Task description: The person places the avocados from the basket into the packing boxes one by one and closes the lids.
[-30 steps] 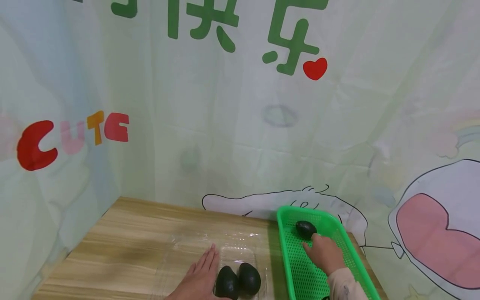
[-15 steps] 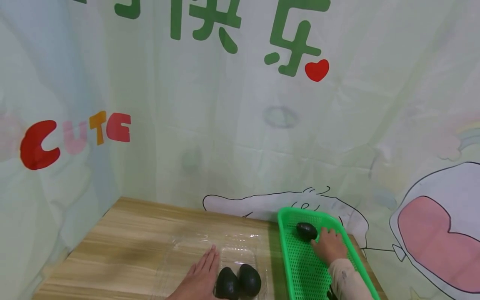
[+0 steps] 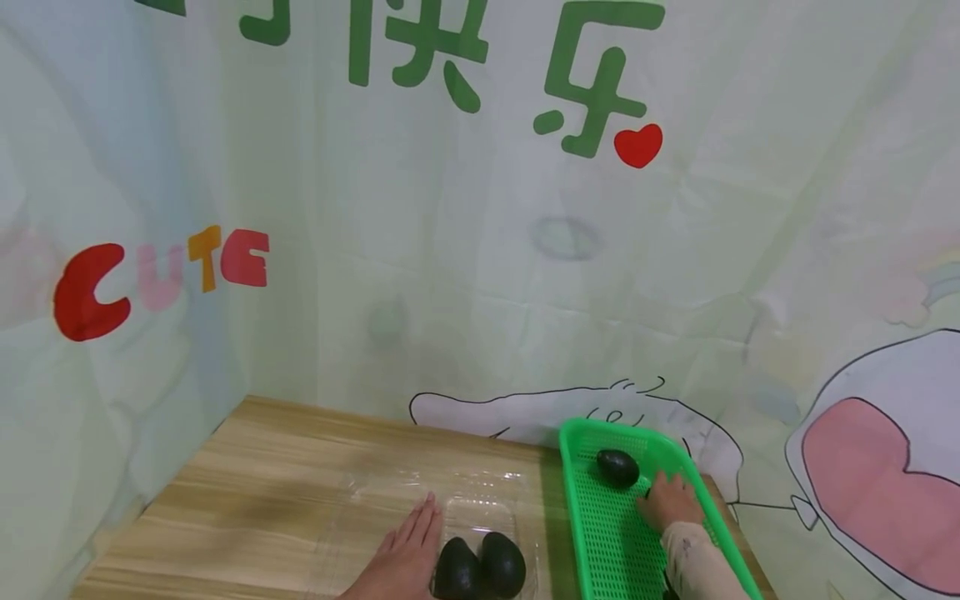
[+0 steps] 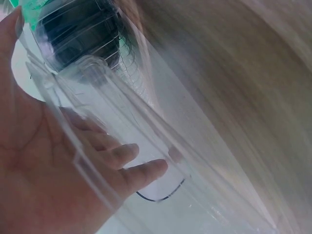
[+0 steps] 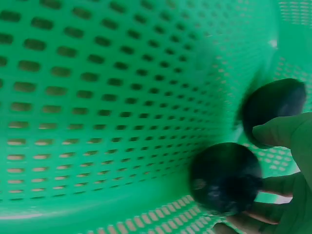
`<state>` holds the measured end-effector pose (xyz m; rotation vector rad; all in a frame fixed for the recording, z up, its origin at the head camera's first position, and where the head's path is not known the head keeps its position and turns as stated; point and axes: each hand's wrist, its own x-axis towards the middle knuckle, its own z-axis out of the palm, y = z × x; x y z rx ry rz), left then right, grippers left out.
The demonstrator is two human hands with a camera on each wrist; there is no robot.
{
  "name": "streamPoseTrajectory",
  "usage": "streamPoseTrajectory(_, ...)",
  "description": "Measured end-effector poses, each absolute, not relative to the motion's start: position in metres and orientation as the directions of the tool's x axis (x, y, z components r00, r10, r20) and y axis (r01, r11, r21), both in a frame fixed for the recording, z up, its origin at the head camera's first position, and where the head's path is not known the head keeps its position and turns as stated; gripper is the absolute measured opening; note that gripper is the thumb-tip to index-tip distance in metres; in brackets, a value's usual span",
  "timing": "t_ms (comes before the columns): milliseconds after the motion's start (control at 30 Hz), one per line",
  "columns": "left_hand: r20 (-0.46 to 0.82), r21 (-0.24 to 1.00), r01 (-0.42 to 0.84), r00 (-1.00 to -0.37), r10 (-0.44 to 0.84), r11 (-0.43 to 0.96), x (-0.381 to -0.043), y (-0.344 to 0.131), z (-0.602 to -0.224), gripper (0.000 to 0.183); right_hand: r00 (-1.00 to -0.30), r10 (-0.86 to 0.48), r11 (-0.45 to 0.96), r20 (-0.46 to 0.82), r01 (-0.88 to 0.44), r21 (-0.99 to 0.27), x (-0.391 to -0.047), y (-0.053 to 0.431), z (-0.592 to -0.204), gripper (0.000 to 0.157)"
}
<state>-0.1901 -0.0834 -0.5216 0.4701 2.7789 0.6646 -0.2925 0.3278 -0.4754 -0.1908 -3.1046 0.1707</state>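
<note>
My left hand [image 3: 405, 550] lies with straight fingers along the clear plastic container [image 3: 480, 510], which shows in front of the fingers in the left wrist view. Beside that hand, two dark avocados [image 3: 502, 565] sit in the container. My right hand [image 3: 672, 502] reaches into the green basket [image 3: 572, 500] by its right wall. Its fingers curl round a dark avocado [image 5: 224, 179], mostly hidden from the head view. Another avocado [image 3: 618, 468] lies in the basket's far end, just left of the hand; the right thumb [image 5: 275, 132] overlaps it in the right wrist view.
The wooden table [image 3: 300, 467] reaches back to a printed curtain [image 3: 450, 275] with lettering and cartoon drawings. The basket stands to the right of the container, near the table's right edge. A dark thing [image 3: 670, 587] shows partly beside the right sleeve.
My right hand has moved right, away from the far-left avocado, to the basket's right wall, where it now grips another avocado. My left hand stays on the container.
</note>
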Motion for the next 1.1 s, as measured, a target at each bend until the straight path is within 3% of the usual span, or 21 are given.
streamPoseTrajectory(333, -0.107, 0.469, 0.283, -0.922, 0.372, 0.837, -0.188, -0.083, -0.523, 0.138, -0.995, 0.07, 0.994, 0.074, 0.063, -0.093, -0.296, 0.335, -0.489, 0.039)
streamPoseTrajectory(667, -0.174, 0.48, 0.234, -0.919, 0.354, 0.845, -0.19, -0.083, -0.52, 0.14, -0.993, 0.084, 0.985, -0.088, 0.096, -0.143, -0.296, 0.336, -0.495, 0.063)
streamPoseTrajectory(900, -0.122, 0.473, 0.272, -0.922, 0.368, 0.838, -0.187, -0.083, -0.523, 0.137, -0.978, 0.068, 0.978, -0.196, 0.104, -0.182, -0.293, 0.337, -0.485, 0.077)
streamPoseTrajectory(1100, -0.127, 0.504, 0.263, -0.919, 0.372, 0.823, -0.186, -0.083, -0.523, 0.138, -0.974, 0.106, 0.972, -0.201, 0.144, -0.188, -0.291, 0.333, -0.477, 0.073)
